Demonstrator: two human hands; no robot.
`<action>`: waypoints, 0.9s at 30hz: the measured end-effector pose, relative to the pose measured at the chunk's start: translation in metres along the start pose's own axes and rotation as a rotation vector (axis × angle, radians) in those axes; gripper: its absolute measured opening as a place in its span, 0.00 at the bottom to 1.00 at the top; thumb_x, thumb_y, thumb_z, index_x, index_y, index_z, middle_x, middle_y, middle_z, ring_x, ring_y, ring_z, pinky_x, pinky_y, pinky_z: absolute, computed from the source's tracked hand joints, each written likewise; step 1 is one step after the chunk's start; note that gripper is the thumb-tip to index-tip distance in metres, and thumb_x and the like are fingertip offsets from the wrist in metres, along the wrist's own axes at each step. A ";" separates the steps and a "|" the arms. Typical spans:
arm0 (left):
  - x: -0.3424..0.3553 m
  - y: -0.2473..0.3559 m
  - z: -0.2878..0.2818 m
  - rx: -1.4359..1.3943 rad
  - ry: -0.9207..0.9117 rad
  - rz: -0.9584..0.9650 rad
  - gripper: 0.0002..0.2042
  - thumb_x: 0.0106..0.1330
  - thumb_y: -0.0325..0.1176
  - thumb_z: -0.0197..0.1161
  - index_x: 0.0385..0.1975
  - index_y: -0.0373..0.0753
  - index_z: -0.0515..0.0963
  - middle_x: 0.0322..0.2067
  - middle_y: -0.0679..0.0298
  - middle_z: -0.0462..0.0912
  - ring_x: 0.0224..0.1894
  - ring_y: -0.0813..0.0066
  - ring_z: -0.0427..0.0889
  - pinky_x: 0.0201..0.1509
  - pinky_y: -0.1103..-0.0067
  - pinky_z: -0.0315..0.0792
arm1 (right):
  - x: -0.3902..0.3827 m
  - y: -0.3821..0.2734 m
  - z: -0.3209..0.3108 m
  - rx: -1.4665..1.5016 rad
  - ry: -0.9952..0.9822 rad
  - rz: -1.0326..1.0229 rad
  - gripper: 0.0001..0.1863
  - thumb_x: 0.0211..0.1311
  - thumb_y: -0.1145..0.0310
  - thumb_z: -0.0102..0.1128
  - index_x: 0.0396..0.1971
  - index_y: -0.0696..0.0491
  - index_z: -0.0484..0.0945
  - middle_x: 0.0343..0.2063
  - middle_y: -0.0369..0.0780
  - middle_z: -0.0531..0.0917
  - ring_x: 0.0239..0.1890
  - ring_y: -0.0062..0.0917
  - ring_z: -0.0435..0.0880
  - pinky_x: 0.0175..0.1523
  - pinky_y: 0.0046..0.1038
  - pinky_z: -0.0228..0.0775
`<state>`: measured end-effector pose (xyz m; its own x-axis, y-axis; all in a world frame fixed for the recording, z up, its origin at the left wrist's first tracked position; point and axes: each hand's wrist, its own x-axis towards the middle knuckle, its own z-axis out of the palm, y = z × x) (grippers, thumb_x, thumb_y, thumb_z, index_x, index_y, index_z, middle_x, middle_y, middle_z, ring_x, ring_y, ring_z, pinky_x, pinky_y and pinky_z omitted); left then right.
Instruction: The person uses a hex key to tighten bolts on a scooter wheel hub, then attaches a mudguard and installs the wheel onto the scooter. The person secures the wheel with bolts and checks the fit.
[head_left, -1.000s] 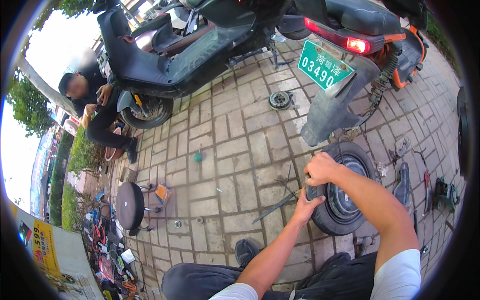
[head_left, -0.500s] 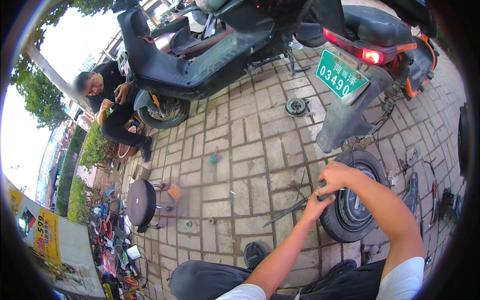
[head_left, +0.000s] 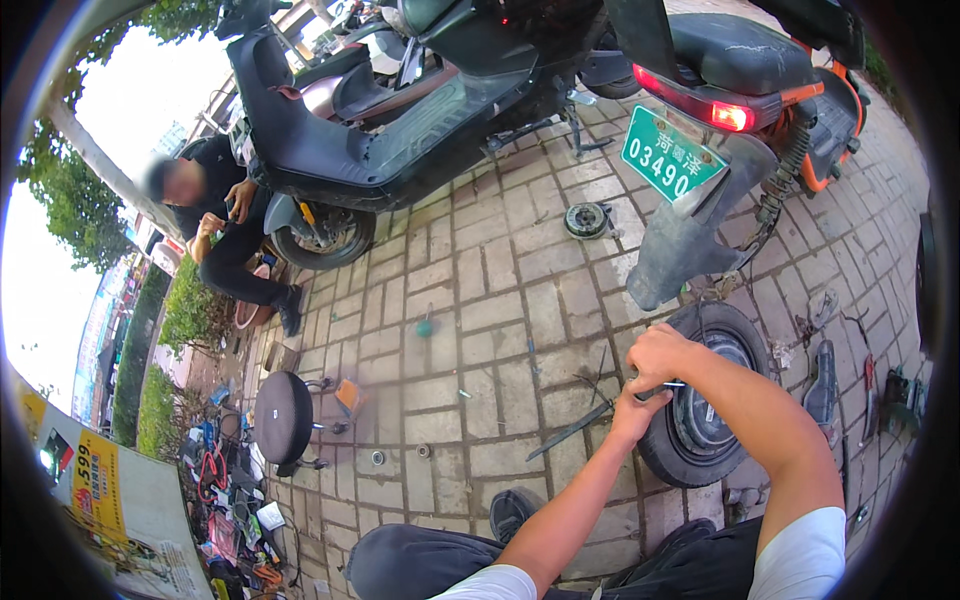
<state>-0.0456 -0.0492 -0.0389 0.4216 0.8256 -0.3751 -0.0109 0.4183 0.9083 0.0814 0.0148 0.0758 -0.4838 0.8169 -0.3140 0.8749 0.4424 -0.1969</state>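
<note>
A black tire on a silver-centred wheel (head_left: 725, 455) lies on the pavers in front of me. At its left edge my right hand (head_left: 655, 350) is closed around a silver metal tool (head_left: 676, 383). Just below, my left hand (head_left: 638, 405) is closed against the tire edge; what lies inside its fingers is hidden. A long dark bar (head_left: 565, 435) lies on the ground beside my hands, pointing down-left. Above the wheel is a grey rear mudguard (head_left: 655, 265) of a scooter with a lit tail light.
Another person (head_left: 230, 260) in dark clothes squats by a black scooter (head_left: 330, 150), hands raised. A round stool (head_left: 283, 415) stands at left, beside scattered tools (head_left: 220, 480) and a sign board (head_left: 100, 490). A metal hub part (head_left: 585, 220), small rings (head_left: 378, 458) and more tools (head_left: 868, 385) lie around.
The view has shifted, so the scene sits slightly right of where it was a second ago. My hands stay at the tire's left edge, with only slight movement of the fingers.
</note>
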 end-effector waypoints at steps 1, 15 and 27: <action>0.000 -0.001 0.001 -0.012 0.000 0.023 0.17 0.59 0.28 0.71 0.47 0.36 0.77 0.41 0.62 0.83 0.41 0.76 0.82 0.45 0.79 0.77 | 0.000 0.000 0.000 0.005 -0.007 0.008 0.24 0.39 0.44 0.59 0.22 0.53 0.86 0.24 0.49 0.85 0.33 0.44 0.85 0.42 0.41 0.75; -0.007 0.002 0.004 -0.057 0.059 0.044 0.24 0.58 0.33 0.71 0.51 0.31 0.70 0.42 0.61 0.80 0.43 0.75 0.80 0.48 0.76 0.74 | 0.007 0.011 0.015 0.083 0.127 0.051 0.15 0.40 0.55 0.60 0.27 0.46 0.87 0.25 0.46 0.85 0.32 0.43 0.84 0.41 0.42 0.73; -0.005 -0.001 0.004 -0.018 0.084 0.011 0.25 0.56 0.35 0.73 0.49 0.30 0.70 0.40 0.60 0.81 0.41 0.76 0.80 0.46 0.76 0.75 | 0.006 0.016 0.012 0.121 0.111 0.089 0.16 0.43 0.58 0.58 0.33 0.44 0.88 0.29 0.46 0.86 0.36 0.42 0.85 0.45 0.41 0.74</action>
<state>-0.0440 -0.0554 -0.0366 0.3437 0.8587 -0.3801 -0.0321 0.4152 0.9091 0.0922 0.0226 0.0597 -0.3934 0.8896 -0.2319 0.9018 0.3245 -0.2854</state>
